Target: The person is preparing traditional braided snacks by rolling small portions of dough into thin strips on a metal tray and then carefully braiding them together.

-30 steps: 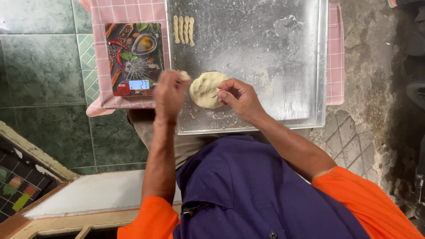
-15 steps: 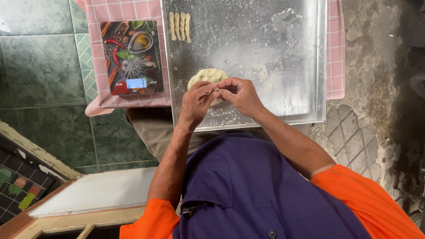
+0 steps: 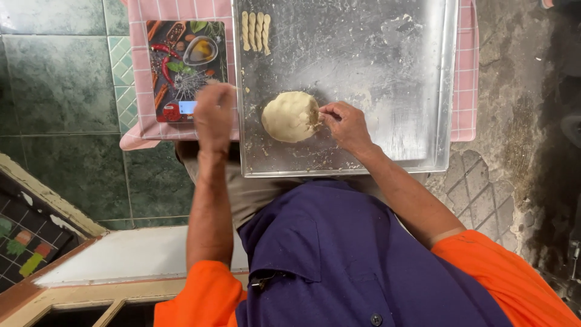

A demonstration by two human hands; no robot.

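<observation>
Pale, rounded dough lump point(image 3: 290, 116), surface uneven, lying flat; touching the right hand's point(image 3: 345, 124) fingertips, well right of the left hand point(image 3: 213, 112).

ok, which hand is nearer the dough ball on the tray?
Right. The right hand touches the right edge of the dough ball, fingertips pinching at it. The left hand is off to the dough's left, over the tray's left edge beside the kitchen scale, clear of it.

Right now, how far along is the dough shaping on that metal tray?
Done: four twisted dough sticks lie at the metal tray's far left corner. In hand: the right hand pinches at the dough ball; the left hand hangs over the kitchen scale. Left: most of the ball is still unshaped.
</observation>
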